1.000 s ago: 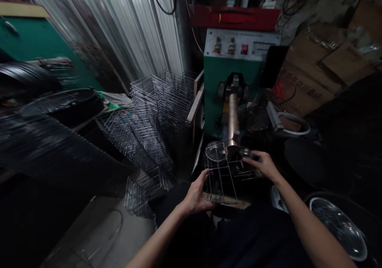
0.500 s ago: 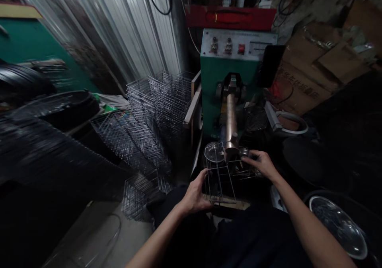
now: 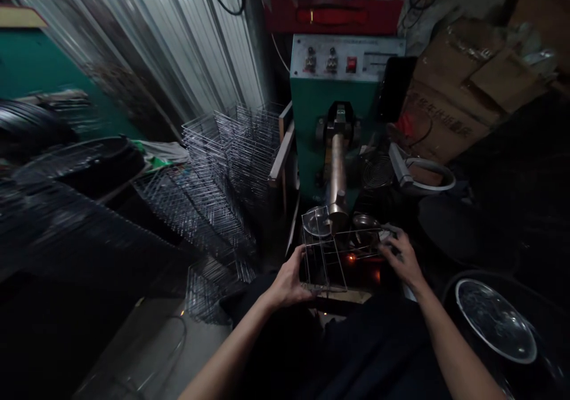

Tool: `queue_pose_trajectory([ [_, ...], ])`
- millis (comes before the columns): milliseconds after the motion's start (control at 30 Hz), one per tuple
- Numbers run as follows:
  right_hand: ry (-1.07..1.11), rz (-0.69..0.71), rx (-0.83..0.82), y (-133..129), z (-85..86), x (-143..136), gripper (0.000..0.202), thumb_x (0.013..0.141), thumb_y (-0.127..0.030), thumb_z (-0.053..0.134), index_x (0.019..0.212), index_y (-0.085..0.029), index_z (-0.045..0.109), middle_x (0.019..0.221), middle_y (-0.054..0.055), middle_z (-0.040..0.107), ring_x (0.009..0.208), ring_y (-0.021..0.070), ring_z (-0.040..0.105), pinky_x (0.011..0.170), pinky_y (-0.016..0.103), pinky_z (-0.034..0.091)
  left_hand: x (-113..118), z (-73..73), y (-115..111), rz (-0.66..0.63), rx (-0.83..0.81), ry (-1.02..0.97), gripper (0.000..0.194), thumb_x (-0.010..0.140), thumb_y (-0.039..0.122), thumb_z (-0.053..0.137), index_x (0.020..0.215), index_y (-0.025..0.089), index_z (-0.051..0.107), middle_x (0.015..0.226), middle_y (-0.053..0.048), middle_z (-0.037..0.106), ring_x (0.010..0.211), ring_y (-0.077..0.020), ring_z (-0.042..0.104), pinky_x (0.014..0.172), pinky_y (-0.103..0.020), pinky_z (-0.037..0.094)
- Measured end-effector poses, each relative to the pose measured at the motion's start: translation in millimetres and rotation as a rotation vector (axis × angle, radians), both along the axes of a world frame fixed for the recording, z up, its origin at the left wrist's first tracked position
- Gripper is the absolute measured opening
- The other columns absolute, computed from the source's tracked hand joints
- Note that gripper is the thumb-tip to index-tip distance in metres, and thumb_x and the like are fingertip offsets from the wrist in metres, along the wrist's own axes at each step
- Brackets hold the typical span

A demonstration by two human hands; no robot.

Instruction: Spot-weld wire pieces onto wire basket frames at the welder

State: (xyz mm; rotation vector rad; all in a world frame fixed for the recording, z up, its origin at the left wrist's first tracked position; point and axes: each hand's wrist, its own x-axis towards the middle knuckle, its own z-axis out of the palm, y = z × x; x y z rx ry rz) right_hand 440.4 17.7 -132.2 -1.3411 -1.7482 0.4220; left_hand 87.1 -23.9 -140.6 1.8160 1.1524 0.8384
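Observation:
My left hand (image 3: 291, 278) grips the left side of a small wire rack (image 3: 327, 263), thumb below and fingers at its upper edge. The rack sits under the copper-coloured arm (image 3: 338, 180) of a green machine (image 3: 307, 109). On the right, my right hand (image 3: 402, 256) has its fingers closed at the far end of the rack's wires; the fingertips are dim. An orange spark (image 3: 351, 258) glows below the arm's tip. Round metal dishes stand either side of the tip, one on the left (image 3: 317, 222) and one on the right (image 3: 365, 222).
Stacked wire racks (image 3: 222, 168) stand left of the machine beside a wooden bar (image 3: 282, 154). Cardboard boxes (image 3: 449, 103) and a grey handle-like ring (image 3: 427, 177) are at right. A shiny round bowl (image 3: 496, 321) lies at lower right.
My right hand has moved from the round dish beside the arm's tip to the right end of the rack. An orange spark has appeared. The view has shifted slightly.

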Motion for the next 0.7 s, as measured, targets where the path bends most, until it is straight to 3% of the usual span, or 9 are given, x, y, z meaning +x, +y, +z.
queue_pose_trajectory([
  [100, 0.146, -0.040, 0.013, 3.1, -10.1, -9.9, 0.047, 0.092, -0.067, 0.060, 0.075, -0.023, 0.063, 0.116, 0.012, 0.060, 0.114, 0.0326, 0.056, 0.099, 0.046, 0.044, 4.0, 5.5, -1.8, 0.013, -0.008, -0.006, 0.098, 0.058, 0.020, 0.084, 0.141, 0.025, 0.032, 0.130, -0.010, 0.065, 0.124, -0.0321, 0.064, 0.110, -0.048, 0.051],
  [267, 0.114, 0.010, 0.046, 23.0, 3.9, -32.0, 0.048, 0.090, -0.066, 0.063, 0.069, -0.023, 0.059, 0.097, 0.008, 0.063, 0.098, 0.0288, 0.059, 0.090, 0.041, 0.045, 8.3, 6.9, -7.1, 0.005, -0.013, -0.066, 0.100, 0.058, 0.017, 0.082, 0.143, 0.025, 0.030, 0.134, -0.010, 0.063, 0.127, -0.0312, 0.063, 0.110, -0.046, 0.051],
  [467, 0.092, 0.034, 0.064, 37.7, 9.9, -39.0, 0.052, 0.087, -0.069, 0.069, 0.065, -0.024, 0.056, 0.081, 0.006, 0.061, 0.085, 0.0265, 0.058, 0.081, 0.039, 0.046, 5.3, -3.6, -2.4, 0.025, -0.003, -0.178, 0.101, 0.055, 0.012, 0.079, 0.144, 0.023, 0.032, 0.139, -0.011, 0.060, 0.135, -0.0333, 0.058, 0.119, -0.050, 0.043],
  [700, 0.094, 0.062, 0.117, 54.0, 6.5, -42.4, 0.053, 0.085, -0.071, 0.071, 0.067, -0.023, 0.059, 0.077, 0.004, 0.060, 0.078, 0.0236, 0.056, 0.075, 0.036, 0.044, -0.2, -13.5, 6.1, 0.056, 0.035, -0.143, 0.104, 0.056, 0.018, 0.084, 0.145, 0.024, 0.032, 0.138, -0.012, 0.059, 0.132, -0.0333, 0.060, 0.118, -0.050, 0.045],
])
